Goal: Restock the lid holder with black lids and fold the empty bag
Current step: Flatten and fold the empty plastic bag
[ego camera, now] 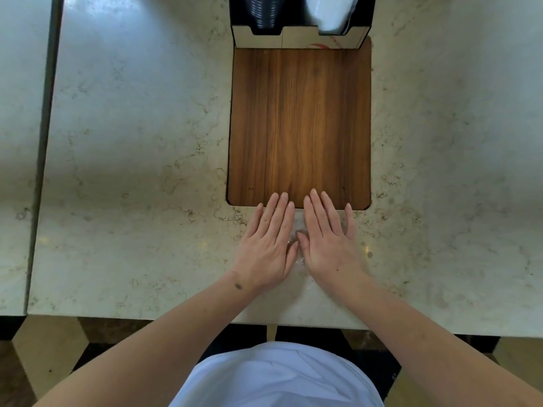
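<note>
The lid holder (299, 39), a black box with a cardboard front, stands at the far edge of the view. Its left slot holds a stack of black lids (266, 11); its right slot holds white lids (330, 13). A clear plastic bag (298, 230), folded small and flat, lies on the marble counter near the front edge. My left hand (266, 248) and my right hand (329, 245) lie side by side, palms down and fingers straight, pressing on the bag. Most of the bag is hidden under them; only a crinkled strip shows between the thumbs.
A wooden panel (299, 124) is set into the marble counter (132, 142) between the hands and the holder; my fingertips reach onto its near edge. A seam (44, 142) runs along the left. The counter's front edge (147, 318) is close to my body.
</note>
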`<control>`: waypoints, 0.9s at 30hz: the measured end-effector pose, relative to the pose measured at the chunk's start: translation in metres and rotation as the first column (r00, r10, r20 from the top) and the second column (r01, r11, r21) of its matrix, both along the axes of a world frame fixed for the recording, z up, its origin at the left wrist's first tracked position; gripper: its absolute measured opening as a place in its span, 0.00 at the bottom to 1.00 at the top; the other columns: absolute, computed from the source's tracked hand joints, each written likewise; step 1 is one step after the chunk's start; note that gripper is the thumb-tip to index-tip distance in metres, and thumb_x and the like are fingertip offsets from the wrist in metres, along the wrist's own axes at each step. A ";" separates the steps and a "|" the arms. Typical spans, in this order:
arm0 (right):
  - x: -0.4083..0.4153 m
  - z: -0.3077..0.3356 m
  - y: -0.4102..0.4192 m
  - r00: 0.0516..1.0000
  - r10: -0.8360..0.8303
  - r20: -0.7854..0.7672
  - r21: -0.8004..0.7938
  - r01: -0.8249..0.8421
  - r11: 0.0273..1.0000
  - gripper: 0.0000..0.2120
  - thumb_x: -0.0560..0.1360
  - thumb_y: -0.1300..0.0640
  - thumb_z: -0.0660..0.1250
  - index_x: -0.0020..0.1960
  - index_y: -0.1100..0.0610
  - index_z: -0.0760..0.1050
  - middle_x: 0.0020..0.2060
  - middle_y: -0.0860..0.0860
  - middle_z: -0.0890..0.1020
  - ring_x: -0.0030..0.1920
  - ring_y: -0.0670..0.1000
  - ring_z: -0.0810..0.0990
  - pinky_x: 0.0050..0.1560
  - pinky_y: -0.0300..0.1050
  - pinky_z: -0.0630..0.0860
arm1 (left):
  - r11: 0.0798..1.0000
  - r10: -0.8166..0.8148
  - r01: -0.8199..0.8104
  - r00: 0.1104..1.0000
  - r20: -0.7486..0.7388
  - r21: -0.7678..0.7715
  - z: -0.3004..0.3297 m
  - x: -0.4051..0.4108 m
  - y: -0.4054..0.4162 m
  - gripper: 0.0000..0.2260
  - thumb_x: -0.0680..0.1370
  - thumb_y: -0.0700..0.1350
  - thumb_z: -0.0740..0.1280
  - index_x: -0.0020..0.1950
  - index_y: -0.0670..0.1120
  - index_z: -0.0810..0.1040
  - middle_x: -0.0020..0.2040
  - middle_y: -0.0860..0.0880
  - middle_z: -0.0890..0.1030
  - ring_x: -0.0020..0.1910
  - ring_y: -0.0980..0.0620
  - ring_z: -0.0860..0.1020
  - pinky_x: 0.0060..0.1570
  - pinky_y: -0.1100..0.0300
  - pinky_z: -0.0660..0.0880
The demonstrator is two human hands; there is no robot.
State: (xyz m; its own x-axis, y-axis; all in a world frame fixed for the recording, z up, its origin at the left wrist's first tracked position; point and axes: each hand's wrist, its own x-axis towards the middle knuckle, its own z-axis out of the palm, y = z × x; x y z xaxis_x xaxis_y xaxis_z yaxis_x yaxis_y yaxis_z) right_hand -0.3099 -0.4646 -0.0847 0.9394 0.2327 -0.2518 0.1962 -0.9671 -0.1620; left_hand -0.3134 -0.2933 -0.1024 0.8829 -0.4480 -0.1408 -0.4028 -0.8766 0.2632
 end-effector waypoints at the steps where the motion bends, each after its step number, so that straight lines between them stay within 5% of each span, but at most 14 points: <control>1: 0.000 0.000 0.000 1.000 -0.003 -0.009 0.005 0.003 1.000 0.31 0.85 0.45 0.49 0.83 0.59 0.53 0.83 0.55 0.57 0.83 0.55 0.54 0.80 0.66 0.50 | 1.000 -0.001 0.001 1.000 -0.002 -0.006 0.000 0.001 0.000 0.31 0.86 0.53 0.52 0.84 0.37 0.51 0.85 0.38 0.51 0.85 0.42 0.48 0.82 0.41 0.51; 4: 0.002 0.003 0.001 0.998 -0.019 -0.063 0.026 0.020 0.999 0.31 0.86 0.44 0.50 0.84 0.58 0.52 0.84 0.54 0.55 0.84 0.54 0.51 0.81 0.66 0.48 | 0.999 0.009 -0.010 1.000 -0.024 -0.051 0.008 0.004 -0.001 0.31 0.86 0.53 0.54 0.83 0.37 0.53 0.84 0.38 0.53 0.84 0.40 0.49 0.81 0.39 0.53; 7: 0.003 0.014 -0.005 0.975 -0.176 -0.134 0.149 0.195 0.969 0.35 0.84 0.39 0.53 0.84 0.57 0.51 0.84 0.53 0.52 0.84 0.53 0.47 0.81 0.62 0.46 | 0.942 0.273 -0.293 0.952 -0.137 -0.165 0.023 0.000 0.007 0.34 0.85 0.57 0.58 0.83 0.37 0.56 0.84 0.39 0.57 0.84 0.41 0.50 0.81 0.41 0.52; 10: 0.007 0.028 -0.017 0.923 -0.369 -0.107 0.281 0.384 0.879 0.32 0.82 0.39 0.62 0.79 0.57 0.63 0.77 0.53 0.65 0.77 0.53 0.61 0.76 0.56 0.60 | 0.675 0.618 -0.693 0.719 -0.319 -0.253 0.042 -0.004 0.026 0.33 0.82 0.58 0.65 0.81 0.42 0.61 0.78 0.43 0.67 0.78 0.47 0.61 0.76 0.49 0.61; 12: 0.009 0.035 -0.023 0.850 -0.469 -0.240 0.352 0.527 0.774 0.27 0.80 0.39 0.65 0.72 0.54 0.69 0.66 0.49 0.72 0.66 0.50 0.71 0.64 0.42 0.70 | 0.494 0.710 -0.838 0.542 -0.449 -0.231 0.051 -0.003 0.036 0.30 0.80 0.55 0.70 0.78 0.44 0.67 0.67 0.48 0.76 0.67 0.50 0.72 0.68 0.53 0.72; 15: 0.016 0.041 -0.022 0.691 -0.520 -0.501 0.301 0.703 0.644 0.21 0.76 0.37 0.69 0.61 0.48 0.70 0.52 0.42 0.76 0.52 0.46 0.78 0.46 0.40 0.72 | 0.350 0.695 -0.924 0.364 -0.620 -0.151 0.059 0.006 0.036 0.23 0.76 0.55 0.75 0.66 0.47 0.75 0.51 0.54 0.81 0.50 0.57 0.80 0.47 0.59 0.78; 18: 0.019 0.041 -0.015 0.652 -0.528 -0.545 0.263 0.731 0.630 0.17 0.75 0.41 0.73 0.55 0.49 0.74 0.44 0.41 0.78 0.43 0.45 0.80 0.43 0.46 0.78 | 0.287 0.647 -0.954 0.262 -0.716 -0.089 0.062 0.015 0.025 0.20 0.74 0.53 0.77 0.59 0.49 0.75 0.47 0.52 0.82 0.46 0.51 0.84 0.47 0.49 0.83; 21: 0.021 0.041 -0.009 0.626 -0.523 -0.578 0.262 0.749 0.608 0.16 0.74 0.46 0.75 0.56 0.50 0.73 0.43 0.43 0.78 0.42 0.42 0.78 0.37 0.41 0.73 | 0.252 0.598 -0.966 0.203 -0.775 -0.059 0.063 0.020 0.018 0.16 0.74 0.46 0.77 0.58 0.47 0.76 0.47 0.49 0.81 0.43 0.49 0.83 0.41 0.52 0.81; 24: 0.023 0.042 -0.010 0.577 -0.513 -0.636 0.288 0.793 0.536 0.14 0.74 0.49 0.77 0.53 0.49 0.73 0.43 0.44 0.79 0.42 0.42 0.78 0.37 0.39 0.72 | 0.227 0.510 -0.972 0.176 -0.842 -0.065 0.064 0.023 0.023 0.05 0.74 0.39 0.76 0.47 0.44 0.82 0.36 0.50 0.81 0.29 0.54 0.78 0.27 0.64 0.73; 27: 0.025 0.045 -0.017 0.560 -0.435 -0.705 0.364 0.812 0.456 0.07 0.76 0.51 0.75 0.42 0.51 0.79 0.36 0.45 0.80 0.37 0.46 0.77 0.39 0.41 0.74 | 0.243 0.413 -0.969 0.154 -0.898 -0.055 0.068 0.024 0.028 0.04 0.75 0.39 0.75 0.46 0.39 0.82 0.36 0.45 0.77 0.30 0.52 0.75 0.30 0.62 0.71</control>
